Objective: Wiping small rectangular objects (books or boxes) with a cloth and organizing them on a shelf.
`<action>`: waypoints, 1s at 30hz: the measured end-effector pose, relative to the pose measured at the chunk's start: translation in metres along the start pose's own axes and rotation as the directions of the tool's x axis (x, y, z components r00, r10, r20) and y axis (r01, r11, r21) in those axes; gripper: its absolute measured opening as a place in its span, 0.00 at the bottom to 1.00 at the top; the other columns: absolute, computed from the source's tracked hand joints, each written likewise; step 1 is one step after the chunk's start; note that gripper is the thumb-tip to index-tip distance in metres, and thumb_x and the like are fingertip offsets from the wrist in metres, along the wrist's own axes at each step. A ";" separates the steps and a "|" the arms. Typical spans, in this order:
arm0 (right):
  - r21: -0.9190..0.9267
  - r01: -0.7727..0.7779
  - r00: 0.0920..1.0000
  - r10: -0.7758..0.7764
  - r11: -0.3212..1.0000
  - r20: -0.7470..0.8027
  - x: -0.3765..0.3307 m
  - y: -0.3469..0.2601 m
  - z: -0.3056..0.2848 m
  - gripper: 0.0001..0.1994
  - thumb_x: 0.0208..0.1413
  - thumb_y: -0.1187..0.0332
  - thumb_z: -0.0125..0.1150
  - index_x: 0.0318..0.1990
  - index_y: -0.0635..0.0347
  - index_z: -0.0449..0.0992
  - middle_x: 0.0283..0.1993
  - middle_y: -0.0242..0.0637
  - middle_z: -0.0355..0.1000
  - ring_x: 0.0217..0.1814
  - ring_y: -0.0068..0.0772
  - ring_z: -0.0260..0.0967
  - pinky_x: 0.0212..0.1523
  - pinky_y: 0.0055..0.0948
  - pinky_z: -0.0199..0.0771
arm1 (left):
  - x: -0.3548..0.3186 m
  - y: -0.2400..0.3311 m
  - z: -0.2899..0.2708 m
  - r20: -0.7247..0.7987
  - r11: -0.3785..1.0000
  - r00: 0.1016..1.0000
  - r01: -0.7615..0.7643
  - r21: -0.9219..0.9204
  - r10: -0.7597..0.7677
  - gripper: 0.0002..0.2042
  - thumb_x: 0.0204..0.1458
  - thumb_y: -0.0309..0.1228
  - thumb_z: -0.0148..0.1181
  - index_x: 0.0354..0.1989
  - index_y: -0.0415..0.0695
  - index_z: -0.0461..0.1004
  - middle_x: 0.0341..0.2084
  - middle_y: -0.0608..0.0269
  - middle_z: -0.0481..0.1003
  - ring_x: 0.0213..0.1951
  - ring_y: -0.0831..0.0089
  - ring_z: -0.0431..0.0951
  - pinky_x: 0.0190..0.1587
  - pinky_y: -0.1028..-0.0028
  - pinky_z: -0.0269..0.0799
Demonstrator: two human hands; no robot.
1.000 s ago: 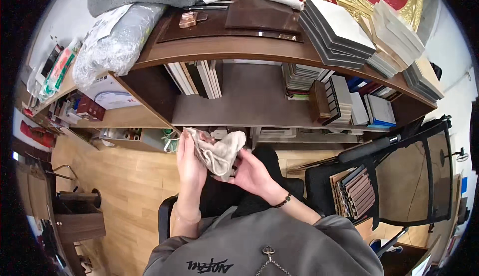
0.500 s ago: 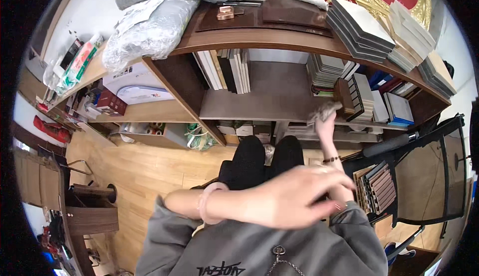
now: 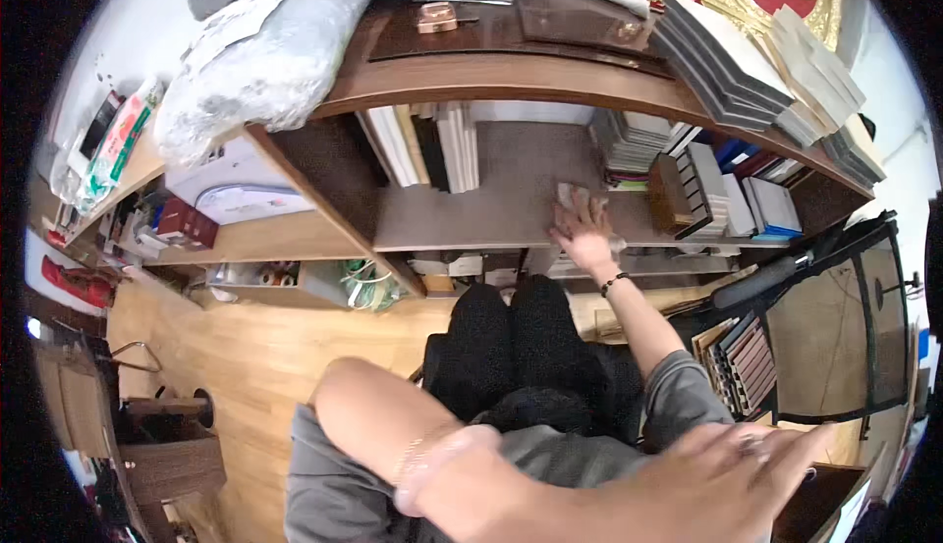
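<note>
My right hand (image 3: 586, 234), with a dark beaded bracelet at its wrist, reaches into the brown shelf compartment (image 3: 521, 155). It presses a crumpled greyish cloth (image 3: 575, 197) against the shelf board, fingers spread over it. Close to the camera, my left hand (image 3: 717, 479) crosses my body toward the lower right. Its fingers stretch out with nothing in them, and a pale pink bangle (image 3: 442, 464) circles that wrist. Right of the cloth stand a brown box (image 3: 670, 194) and a stack of grey boards (image 3: 629, 140).
White and black books (image 3: 422, 145) lean at the compartment's left. A plastic-wrapped bundle (image 3: 265, 67), a small copper-coloured box (image 3: 437, 18) and grey board samples (image 3: 722, 62) lie on the cabinet top. A black mesh chair (image 3: 835, 332) stands at the right, near a rack of sample strips (image 3: 742, 361).
My right hand has slid the cloth leftward and deeper along the shelf. My left hand has swung toward the lower right, nearer the camera. The view has shifted slightly.
</note>
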State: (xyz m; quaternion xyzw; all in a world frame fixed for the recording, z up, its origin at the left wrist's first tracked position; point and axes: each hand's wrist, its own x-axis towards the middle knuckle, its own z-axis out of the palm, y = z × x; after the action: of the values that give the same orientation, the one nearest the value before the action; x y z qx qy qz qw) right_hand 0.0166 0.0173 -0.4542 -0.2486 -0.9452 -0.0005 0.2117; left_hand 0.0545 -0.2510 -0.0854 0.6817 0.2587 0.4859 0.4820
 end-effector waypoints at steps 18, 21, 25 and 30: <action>0.358 0.427 0.863 -0.493 0.830 0.114 0.024 -0.006 0.001 0.24 0.51 0.66 0.53 0.58 0.47 0.66 0.64 0.38 0.59 0.66 0.44 0.54 0.64 0.44 0.56 | -0.183 -0.337 -0.266 -0.727 -0.665 -0.400 0.740 0.103 -0.558 0.16 0.47 0.36 0.59 0.45 0.47 0.75 0.45 0.58 0.74 0.43 0.64 0.76 0.36 0.58 0.73; 0.369 0.293 0.852 -0.416 0.882 0.318 0.065 0.016 0.001 0.22 0.57 0.69 0.45 0.61 0.50 0.60 0.65 0.36 0.56 0.65 0.40 0.55 0.64 0.39 0.58 | -0.188 -0.332 -0.261 -0.716 -0.646 -0.345 0.738 0.192 -0.607 0.10 0.43 0.35 0.60 0.34 0.48 0.81 0.34 0.60 0.79 0.34 0.60 0.79 0.27 0.52 0.72; 0.015 -0.215 0.825 0.173 0.977 0.538 0.155 0.054 0.046 0.19 0.58 0.69 0.45 0.58 0.55 0.63 0.64 0.39 0.57 0.65 0.37 0.54 0.64 0.32 0.56 | -0.165 -0.328 -0.255 -0.814 -0.601 -0.273 0.791 0.113 -0.513 0.10 0.42 0.34 0.59 0.33 0.47 0.81 0.30 0.60 0.79 0.31 0.61 0.79 0.22 0.53 0.70; 0.144 0.017 0.970 -0.051 0.989 0.237 0.132 0.022 0.080 0.16 0.55 0.62 0.50 0.50 0.53 0.72 0.54 0.44 0.65 0.56 0.44 0.62 0.55 0.39 0.64 | -0.166 -0.320 -0.249 -0.782 -0.611 -0.209 0.748 0.259 -0.587 0.09 0.43 0.34 0.58 0.31 0.46 0.80 0.28 0.59 0.79 0.30 0.61 0.78 0.20 0.53 0.69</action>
State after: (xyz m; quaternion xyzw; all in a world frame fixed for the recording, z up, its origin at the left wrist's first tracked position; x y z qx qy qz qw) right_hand -0.1093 0.1072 -0.4765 -0.2151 -0.9656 0.0929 0.1130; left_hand -0.2011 -0.1576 -0.4284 0.2721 0.9028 -0.2206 0.2494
